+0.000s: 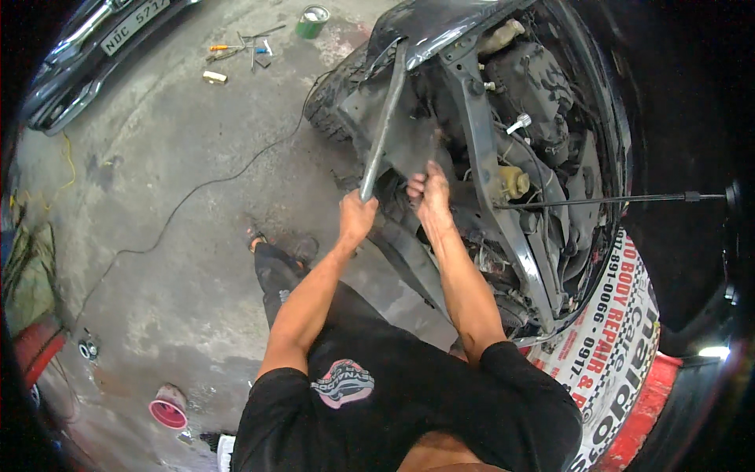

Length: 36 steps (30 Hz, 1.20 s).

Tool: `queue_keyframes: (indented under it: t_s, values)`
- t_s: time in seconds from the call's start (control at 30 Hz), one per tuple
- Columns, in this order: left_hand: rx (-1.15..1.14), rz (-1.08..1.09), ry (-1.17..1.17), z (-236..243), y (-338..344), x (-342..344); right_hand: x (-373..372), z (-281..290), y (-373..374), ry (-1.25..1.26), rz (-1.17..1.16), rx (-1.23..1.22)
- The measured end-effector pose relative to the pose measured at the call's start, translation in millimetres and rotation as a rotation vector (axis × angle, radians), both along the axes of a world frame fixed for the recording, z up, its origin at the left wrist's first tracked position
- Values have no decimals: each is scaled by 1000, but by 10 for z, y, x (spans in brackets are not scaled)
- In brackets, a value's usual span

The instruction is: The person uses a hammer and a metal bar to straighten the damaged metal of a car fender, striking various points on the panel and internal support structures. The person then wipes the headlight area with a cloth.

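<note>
Left hand (pixel 358 214): clenched round the lower end of a long grey metal bar (pixel 383 126) — bar slants up to the car's front corner.
Right hand (pixel 429 189): fingers curled, gripping a dark panel edge just beside the bar.
Engine bay (pixel 527 118): open — prop rod (pixel 613 199) across it.
Floor (pixel 181 259): black cable (pixel 197 189), green can (pixel 312 21) at far edge.

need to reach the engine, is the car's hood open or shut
Open: the thin black prop rod spans the exposed engine bay.

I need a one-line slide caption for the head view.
Left hand grips a long grey metal bar; right hand rests at the dark car's open engine bay.
</note>
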<state>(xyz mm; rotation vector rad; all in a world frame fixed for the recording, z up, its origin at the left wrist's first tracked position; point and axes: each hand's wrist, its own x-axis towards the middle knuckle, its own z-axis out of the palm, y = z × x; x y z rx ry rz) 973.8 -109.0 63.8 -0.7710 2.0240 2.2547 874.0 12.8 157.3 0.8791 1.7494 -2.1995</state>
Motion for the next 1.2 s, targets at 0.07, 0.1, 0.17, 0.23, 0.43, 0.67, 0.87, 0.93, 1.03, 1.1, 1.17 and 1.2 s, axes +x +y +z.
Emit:
queue_keyframes:
  t_s: [0.07,0.1,0.17,0.23,0.43,0.67,0.87,0.93,1.03,1.1,1.17,1.2]
  values:
    - [-71,-7,-42,-46,-114,29,113,190,-144,-39,255,45]
    - [-136,-18,-86,-51,-136,92,201,322,-210,-80,507,93]
    - [-183,-13,-66,-168,-119,83,153,362,-141,-59,552,177]
    - [-222,-22,-41,-150,-139,52,191,240,44,-85,393,199]
    - [-97,-80,-67,123,-212,-9,102,94,-186,22,-62,109]
    - [-145,-81,-75,-35,-353,19,158,227,-7,-37,379,188]
    - [-111,-89,-64,-86,-309,39,104,33,-183,-27,-78,143]
    - [-124,-82,-78,-158,-436,52,197,225,-476,-73,395,100]
    - [-265,-128,-63,-161,-566,107,281,209,-378,-82,530,166]
    - [-245,-175,-118,-3,-641,28,270,118,-205,-70,462,221]
    - [-234,-164,-102,-129,-725,9,272,82,-134,-85,334,137]
    - [-219,-153,-89,-205,-729,9,299,52,-83,-95,337,103]
